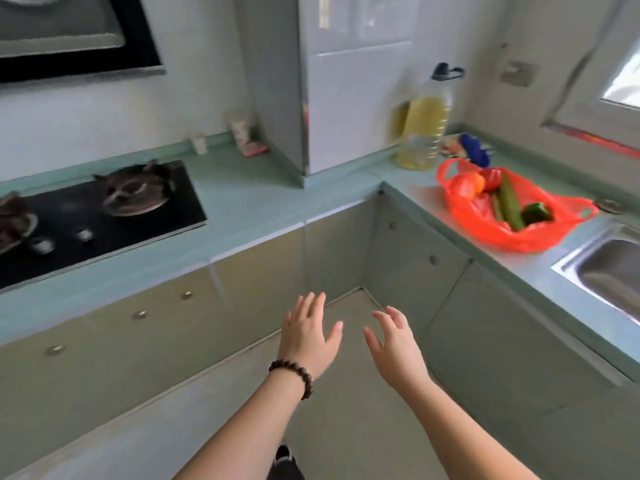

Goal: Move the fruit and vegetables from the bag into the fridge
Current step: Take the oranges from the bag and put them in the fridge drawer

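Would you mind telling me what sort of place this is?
Most likely a home kitchen: a gas hob set into the tiled counter, a steel sink and a large bottle of cooking oil.

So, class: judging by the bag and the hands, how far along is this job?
Nothing looks done: the red plastic bag on the counter holds a cucumber, green pepper and red-orange produce. Nothing is in hand; left hand and right hand are open, empty. Everything remains; no fridge interior shows.

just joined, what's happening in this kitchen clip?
A person stands in the kitchen corner with both hands out, left hand and right hand open and empty. The red bag lies on the counter by the sink, with cucumbers and a green pepper inside. Nothing is picked up yet.
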A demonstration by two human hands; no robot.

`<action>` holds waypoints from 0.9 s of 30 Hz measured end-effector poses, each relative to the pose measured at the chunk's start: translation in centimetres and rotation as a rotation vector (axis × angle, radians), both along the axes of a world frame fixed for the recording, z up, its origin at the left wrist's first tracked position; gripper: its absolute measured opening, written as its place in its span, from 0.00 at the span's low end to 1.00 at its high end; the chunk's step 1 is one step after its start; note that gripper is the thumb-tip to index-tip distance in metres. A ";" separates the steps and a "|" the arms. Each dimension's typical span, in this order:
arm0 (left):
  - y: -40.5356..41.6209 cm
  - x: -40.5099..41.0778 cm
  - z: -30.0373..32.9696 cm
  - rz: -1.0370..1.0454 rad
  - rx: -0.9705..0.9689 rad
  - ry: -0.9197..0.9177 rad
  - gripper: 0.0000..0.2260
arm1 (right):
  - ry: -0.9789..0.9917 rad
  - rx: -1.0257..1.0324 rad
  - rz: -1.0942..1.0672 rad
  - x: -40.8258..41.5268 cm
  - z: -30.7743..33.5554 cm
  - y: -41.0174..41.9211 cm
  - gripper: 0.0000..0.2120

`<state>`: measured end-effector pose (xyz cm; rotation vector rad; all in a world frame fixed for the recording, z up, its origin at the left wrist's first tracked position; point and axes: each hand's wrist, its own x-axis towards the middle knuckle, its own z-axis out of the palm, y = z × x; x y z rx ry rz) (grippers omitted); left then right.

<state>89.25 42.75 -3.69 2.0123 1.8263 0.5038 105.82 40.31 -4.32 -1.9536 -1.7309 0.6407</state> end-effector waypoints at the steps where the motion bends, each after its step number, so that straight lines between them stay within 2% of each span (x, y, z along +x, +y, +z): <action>1: 1.4 1.1 -0.2 -0.033 -0.004 -0.004 0.29 | -0.001 -0.005 -0.036 1.0 -0.1 0.8 0.20; 9: 14.4 7.1 -1.0 -0.291 0.001 0.008 0.28 | 0.004 0.035 -0.302 5.8 -0.8 11.2 0.19; 17: 28.7 11.3 1.9 -0.498 0.046 0.034 0.28 | 0.010 0.070 -0.490 8.8 0.9 22.5 0.20; 27: 37.4 21.3 1.0 -0.677 0.003 0.033 0.29 | 0.047 0.083 -0.713 18.2 0.5 28.9 0.19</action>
